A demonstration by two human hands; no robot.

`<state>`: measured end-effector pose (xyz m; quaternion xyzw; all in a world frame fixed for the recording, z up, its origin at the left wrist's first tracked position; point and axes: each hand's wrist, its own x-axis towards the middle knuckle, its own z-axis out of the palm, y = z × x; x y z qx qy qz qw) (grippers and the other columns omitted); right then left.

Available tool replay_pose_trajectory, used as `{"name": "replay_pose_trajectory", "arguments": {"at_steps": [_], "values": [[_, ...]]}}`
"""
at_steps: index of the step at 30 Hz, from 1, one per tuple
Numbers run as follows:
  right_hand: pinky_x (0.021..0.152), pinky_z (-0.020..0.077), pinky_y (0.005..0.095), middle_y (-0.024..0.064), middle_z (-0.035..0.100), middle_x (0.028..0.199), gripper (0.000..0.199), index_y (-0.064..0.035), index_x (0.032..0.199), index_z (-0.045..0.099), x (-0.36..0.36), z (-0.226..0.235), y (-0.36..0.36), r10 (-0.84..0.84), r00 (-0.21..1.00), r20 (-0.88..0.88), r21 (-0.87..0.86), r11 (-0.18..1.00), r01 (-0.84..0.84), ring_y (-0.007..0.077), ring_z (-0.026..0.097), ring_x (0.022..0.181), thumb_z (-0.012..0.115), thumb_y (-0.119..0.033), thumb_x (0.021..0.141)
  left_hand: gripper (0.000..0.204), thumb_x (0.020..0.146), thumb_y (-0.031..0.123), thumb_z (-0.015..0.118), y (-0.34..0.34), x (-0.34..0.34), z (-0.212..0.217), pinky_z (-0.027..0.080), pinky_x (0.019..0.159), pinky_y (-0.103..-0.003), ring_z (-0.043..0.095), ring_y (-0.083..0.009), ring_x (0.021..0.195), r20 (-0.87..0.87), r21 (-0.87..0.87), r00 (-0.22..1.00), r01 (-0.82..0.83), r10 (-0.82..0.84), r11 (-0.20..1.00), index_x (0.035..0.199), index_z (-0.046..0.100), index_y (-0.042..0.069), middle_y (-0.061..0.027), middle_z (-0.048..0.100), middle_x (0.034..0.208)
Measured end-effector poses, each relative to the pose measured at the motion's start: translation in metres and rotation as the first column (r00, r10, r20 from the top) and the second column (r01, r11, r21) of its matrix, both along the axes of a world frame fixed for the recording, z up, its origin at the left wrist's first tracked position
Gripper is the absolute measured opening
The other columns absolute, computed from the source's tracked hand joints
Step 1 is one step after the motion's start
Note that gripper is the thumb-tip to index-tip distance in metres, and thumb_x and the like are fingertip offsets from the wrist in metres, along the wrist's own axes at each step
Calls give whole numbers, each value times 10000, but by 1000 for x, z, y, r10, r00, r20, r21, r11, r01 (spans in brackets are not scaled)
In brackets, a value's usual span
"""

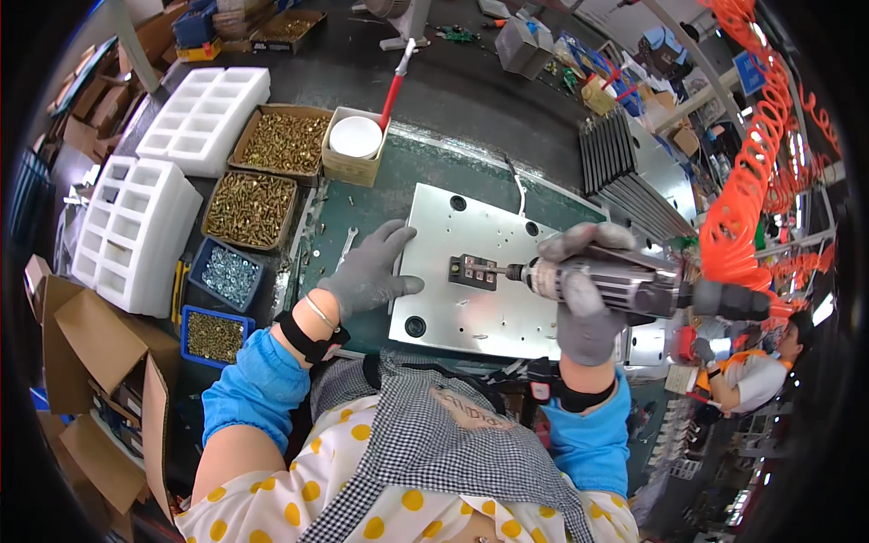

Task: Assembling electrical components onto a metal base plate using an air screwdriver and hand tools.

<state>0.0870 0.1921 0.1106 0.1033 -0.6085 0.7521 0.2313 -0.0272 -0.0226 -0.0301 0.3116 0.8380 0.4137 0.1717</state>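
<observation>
In front of me lies a flat silver metal plate (471,320) with small holes and round black feet near its corners. A small black terminal block (473,271) sits on its middle. My right hand (590,294), in a grey glove, is wrapped round a pneumatic screwdriver (615,285) held nearly level. Its bit points left and reaches the block; whether a screw is under the tip is too small to tell. My left hand (376,270), also gloved in grey, rests at the plate's left edge with thumb and fingers apart, holding nothing.
Left of the plate are a wrench (348,244), cardboard boxes of brass-coloured screws (249,210), blue bins of small hardware (228,274) and white foam trays (136,237). A white round lid (356,138) tops a box behind. Orange coiled hoses (738,208) hang at right, near another person (756,373).
</observation>
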Motion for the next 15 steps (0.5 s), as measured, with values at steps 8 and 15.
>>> {"name": "replay_pose_trajectory", "arguments": {"at_steps": [8, 15], "values": [[762, 546, 350, 88, 603, 1067, 481, -85, 1230, 505, -21, -22, -3, 32, 992, 119, -31, 999, -29, 207, 613, 950, 676, 24, 795, 834, 743, 169, 764, -5, 0, -18, 375, 1070, -356, 460, -297, 1295, 304, 168, 952, -80, 26, 982, 1438, 326, 21, -187, 475, 1381], [672, 536, 340, 94, 593, 1063, 496, -88, 1251, 504, -27, -29, -3, 121, 989, 82, -48, 992, -117, 219, 613, 927, 664, 35, 798, 822, 754, 87, 755, -4, -1, -28, 394, 1068, -352, 471, -270, 1291, 427, 274, 904, -106, -23, 956, 1446, 316, 28, -156, 477, 1379]]}}
